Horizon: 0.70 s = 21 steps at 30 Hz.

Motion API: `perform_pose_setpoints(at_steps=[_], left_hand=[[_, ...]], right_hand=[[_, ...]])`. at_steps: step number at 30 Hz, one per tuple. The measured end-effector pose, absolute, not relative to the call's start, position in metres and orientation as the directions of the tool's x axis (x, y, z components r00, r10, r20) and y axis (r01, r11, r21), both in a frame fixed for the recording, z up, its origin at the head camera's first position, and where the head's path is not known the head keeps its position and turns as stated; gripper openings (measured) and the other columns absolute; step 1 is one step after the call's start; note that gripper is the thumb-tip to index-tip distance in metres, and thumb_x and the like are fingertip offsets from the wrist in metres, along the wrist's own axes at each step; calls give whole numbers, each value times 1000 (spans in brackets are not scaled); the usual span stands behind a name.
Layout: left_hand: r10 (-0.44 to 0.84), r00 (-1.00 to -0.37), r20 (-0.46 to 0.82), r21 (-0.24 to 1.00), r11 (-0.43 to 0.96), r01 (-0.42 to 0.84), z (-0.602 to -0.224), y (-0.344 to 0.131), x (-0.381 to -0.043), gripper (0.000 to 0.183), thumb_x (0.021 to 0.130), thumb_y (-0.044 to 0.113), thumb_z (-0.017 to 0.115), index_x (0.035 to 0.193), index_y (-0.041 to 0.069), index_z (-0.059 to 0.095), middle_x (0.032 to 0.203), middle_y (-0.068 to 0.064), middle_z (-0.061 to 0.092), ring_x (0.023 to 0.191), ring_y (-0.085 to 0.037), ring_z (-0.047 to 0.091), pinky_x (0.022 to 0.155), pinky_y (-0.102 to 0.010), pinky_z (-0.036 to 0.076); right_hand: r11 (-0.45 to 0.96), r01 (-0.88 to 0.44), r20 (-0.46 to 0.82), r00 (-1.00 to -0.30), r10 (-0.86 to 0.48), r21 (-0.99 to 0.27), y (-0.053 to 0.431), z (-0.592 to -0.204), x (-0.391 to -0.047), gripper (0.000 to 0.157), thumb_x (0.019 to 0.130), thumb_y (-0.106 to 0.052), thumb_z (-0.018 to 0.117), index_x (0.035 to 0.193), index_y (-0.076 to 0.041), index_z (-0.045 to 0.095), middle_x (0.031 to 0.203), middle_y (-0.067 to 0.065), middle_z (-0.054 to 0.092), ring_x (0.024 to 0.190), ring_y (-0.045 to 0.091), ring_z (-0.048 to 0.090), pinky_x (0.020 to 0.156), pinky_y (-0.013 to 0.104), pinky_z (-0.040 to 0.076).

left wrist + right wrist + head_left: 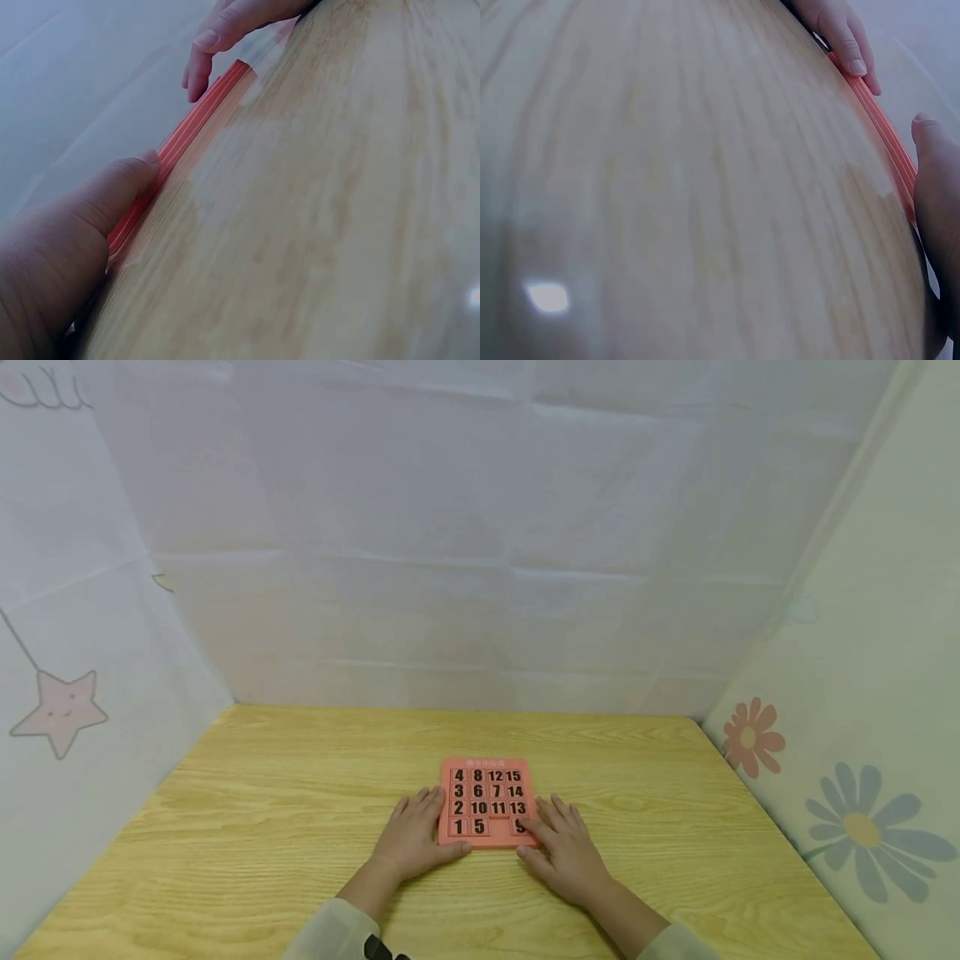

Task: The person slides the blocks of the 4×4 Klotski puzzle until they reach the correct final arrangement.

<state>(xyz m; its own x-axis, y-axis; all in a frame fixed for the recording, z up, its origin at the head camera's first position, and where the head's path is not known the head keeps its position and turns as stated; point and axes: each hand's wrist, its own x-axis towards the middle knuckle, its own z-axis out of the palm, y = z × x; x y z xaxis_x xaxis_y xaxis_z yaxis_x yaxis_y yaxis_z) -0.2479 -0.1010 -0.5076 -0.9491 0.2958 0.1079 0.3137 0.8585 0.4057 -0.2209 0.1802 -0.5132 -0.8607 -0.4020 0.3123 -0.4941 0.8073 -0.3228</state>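
A pink sliding number puzzle [480,843] lies flat on the wooden table, its tiles printed with black numbers. In the bottom row a gap shows between the 5 tile [479,827] and the 9 tile [519,829]. My left hand [411,837] holds the puzzle by its near left corner, fingers along the left side and thumb [135,174] against the front edge. My right hand [570,856] is at the near right corner, its index fingertip on the 9 tile and partly covering it. The right thumb [926,135] stays off the tiles, near the front edge.
The wood-grain table [300,760] extends around the puzzle on all sides. Pale cloth walls enclose it at the back [450,568], left and right, printed with a star [60,710] and flowers [862,831].
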Motion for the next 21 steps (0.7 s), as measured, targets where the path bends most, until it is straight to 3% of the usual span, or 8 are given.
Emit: perform_pose_setpoints(at_steps=[21], left_hand=[[301,-948,104,417,852,316,-507,-101,-247,109,76,77,61,152,3,34,157,-14,36,148,-34,28,124,-55,15]], right_hand=[[787,-533,293,-841,-455,-312,161,-509,-222,50,98,-50,50,136,-20,60,151,16,45,145,44,28,120,64,18]])
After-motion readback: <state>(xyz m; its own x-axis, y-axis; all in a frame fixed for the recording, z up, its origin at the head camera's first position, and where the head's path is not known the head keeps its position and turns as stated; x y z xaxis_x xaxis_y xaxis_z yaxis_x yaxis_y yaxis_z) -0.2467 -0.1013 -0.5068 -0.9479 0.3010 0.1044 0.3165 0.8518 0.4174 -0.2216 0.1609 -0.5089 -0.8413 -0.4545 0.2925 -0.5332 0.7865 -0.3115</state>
